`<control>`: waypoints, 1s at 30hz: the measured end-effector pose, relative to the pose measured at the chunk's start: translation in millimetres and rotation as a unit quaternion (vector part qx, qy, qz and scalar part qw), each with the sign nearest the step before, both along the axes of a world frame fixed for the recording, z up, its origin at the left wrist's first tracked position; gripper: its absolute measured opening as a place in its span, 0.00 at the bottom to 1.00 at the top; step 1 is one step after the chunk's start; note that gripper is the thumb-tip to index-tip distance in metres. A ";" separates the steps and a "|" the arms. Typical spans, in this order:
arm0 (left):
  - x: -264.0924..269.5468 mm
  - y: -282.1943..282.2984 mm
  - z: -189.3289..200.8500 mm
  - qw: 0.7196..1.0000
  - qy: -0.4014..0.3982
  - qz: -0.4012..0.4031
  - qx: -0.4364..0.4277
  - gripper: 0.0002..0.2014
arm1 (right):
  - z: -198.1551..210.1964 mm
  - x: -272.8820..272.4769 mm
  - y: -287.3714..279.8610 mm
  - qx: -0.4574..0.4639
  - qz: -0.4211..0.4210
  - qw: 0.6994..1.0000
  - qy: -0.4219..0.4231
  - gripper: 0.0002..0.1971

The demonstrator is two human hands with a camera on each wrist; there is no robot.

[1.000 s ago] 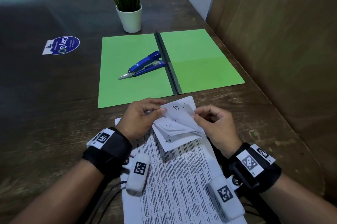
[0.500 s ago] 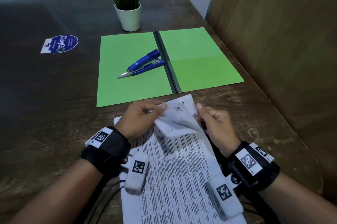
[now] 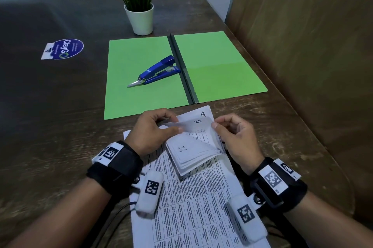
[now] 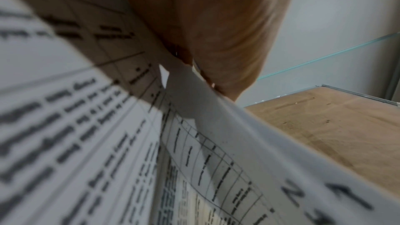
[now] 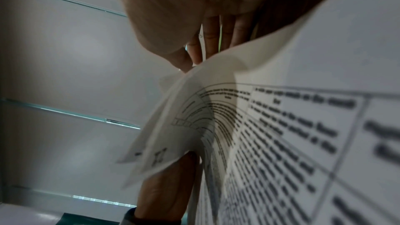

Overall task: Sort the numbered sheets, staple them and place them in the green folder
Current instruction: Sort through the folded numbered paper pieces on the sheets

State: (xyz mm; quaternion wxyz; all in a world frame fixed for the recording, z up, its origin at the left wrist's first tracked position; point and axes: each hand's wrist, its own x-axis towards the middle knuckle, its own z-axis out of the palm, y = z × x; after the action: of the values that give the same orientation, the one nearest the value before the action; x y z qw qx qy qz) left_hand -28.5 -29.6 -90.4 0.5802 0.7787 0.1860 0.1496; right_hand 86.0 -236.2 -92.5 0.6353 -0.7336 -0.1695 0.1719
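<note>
On the brown surface (image 3: pixel 60 126) the green folder (image 3: pixel 141 78) lies open at twelve o'clock, carrying the blue stapler (image 3: pixel 155 72), with the potted plant (image 3: pixel 139 15) beyond it. The numbered sheets (image 3: pixel 193 152) sit at six o'clock; since a second ago another corner has flipped, from 15 to 29 over a 4 (sorting unfinished, I judge). Left hand (image 3: pixel 155 130) and right hand (image 3: pixel 236 136) fingers pinch corners.

Sheets (image 3: pixel 193 146) pinched between left hand (image 3: pixel 153 132) and right hand (image 3: pixel 236 138); folder (image 3: pixel 222 61) beyond; stapler (image 3: pixel 157 71) on folder.
</note>
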 end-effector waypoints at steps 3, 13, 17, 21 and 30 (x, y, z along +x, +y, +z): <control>0.2 0.0 0.5 1.000 -0.008 0.012 -0.003 0.06 | 0.9 -1.1 0.3 0.007 0.006 1.000 0.016 0.03; 0.4 0.7 0.0 1.000 -0.017 0.013 -0.013 0.05 | 3.9 -1.0 0.5 0.026 0.004 0.999 0.044 0.08; 1.0 1.9 -0.8 1.000 -0.008 0.016 0.001 0.07 | 6.9 -4.6 -0.6 0.014 0.025 0.999 0.017 0.07; 1.1 0.4 2.2 1.000 0.015 0.017 0.013 0.15 | 9.7 -5.5 -1.4 -0.004 0.047 0.999 0.022 0.19; 1.5 0.7 -2.5 0.999 0.040 0.010 -0.012 0.08 | 1.5 -4.6 -1.0 0.026 0.036 0.998 0.034 0.12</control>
State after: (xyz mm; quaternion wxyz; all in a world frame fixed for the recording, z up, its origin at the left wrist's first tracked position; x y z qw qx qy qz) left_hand -27.0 -28.9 -93.0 0.5797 0.7753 0.2191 0.1218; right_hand 81.4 -237.2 -91.0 0.6532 -0.7037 -0.1788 0.2148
